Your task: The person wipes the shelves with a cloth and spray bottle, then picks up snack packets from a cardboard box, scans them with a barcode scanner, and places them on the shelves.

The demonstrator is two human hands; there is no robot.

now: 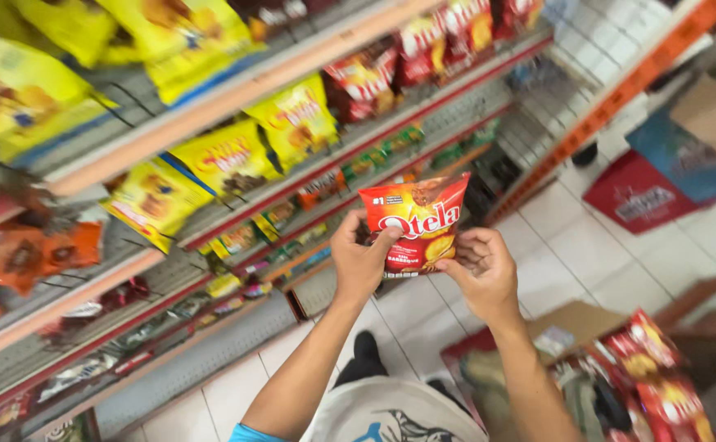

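While both hands grip it, the red snack bag (pixel 417 223) hangs upright at picture centre: left hand (pixel 361 262) pinches its left edge, right hand (pixel 484 272) clasps the lower right corner. Yellow snack bags (pixel 227 160) (some tilted) sit on the shelf (pixel 235 98) at 10 o'clock; a cardboard box (pixel 575 323) lies at 4 o'clock.

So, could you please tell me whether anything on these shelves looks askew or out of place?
Yes: the yellow snack bags on the middle shelf lean at mixed angles and overhang its edge. The red snack bag sits upright in both hands' grip, undamaged as far as shows.
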